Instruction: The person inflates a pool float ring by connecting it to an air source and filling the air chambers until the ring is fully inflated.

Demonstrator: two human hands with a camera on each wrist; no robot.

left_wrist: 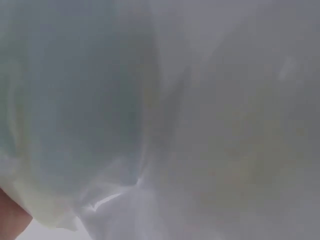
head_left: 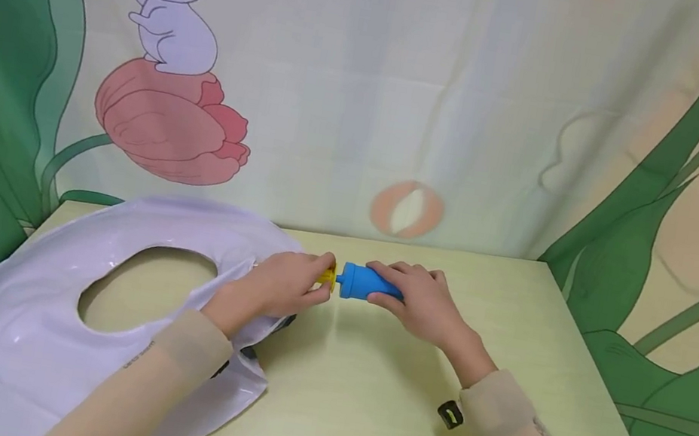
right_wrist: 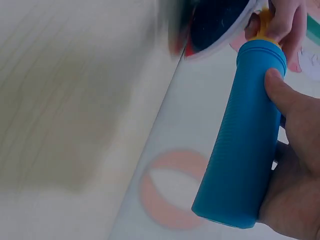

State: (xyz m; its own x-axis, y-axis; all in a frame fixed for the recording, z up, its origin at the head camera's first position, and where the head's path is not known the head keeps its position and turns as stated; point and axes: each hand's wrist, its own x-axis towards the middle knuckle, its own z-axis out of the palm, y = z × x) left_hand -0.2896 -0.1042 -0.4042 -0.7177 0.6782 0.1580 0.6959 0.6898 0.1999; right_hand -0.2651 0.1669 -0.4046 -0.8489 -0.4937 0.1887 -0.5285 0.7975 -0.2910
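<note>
In the head view my right hand (head_left: 421, 302) grips a blue hand pump (head_left: 366, 283) around its cylinder. In the right wrist view, the thumb of that hand lies along the pump (right_wrist: 245, 135). My left hand (head_left: 285, 280) pinches the yellow piece (head_left: 329, 277) at the pump's left end, and a short blue stem shows between the two. Beneath the left hand and forearm is a white, partly slack inflatable ring (head_left: 64, 241) with a round central opening. Its vinyl (left_wrist: 225, 125) fills the left wrist view, with a bit of skin at the lower left.
The ring covers the left side of a pale wooden table (head_left: 375, 405). A printed curtain (head_left: 317, 76) with a rabbit and flowers hangs behind the back edge. Beside the right sleeve appears a small black buckle-like piece (head_left: 450, 415).
</note>
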